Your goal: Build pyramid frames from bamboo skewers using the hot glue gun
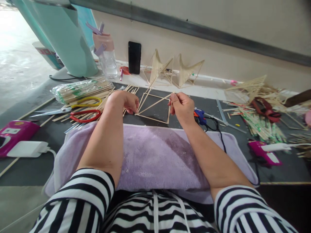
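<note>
A thin wooden stick frame [152, 119] lies on the dark table just beyond a purple towel [155, 155]. At its left corner, my left hand [128, 101] pinches the joined stick ends with closed fingers. On the right, my right hand [181, 106] has thumb and fingertips pressed round the upper end of a slanting stick [155, 104], by the frame's upper right corner. That stick runs diagonally from one hand to the other. More sticks rise from the frame's left side toward the back.
Two finished-looking stick models [157, 69] stand by the wall near a phone [134, 57] and a bottle [108, 58]. Scissors [85, 115] and bagged sticks [82, 90] lie left. A blue glue gun [200, 116], its cable and loose sticks [264, 124] lie right.
</note>
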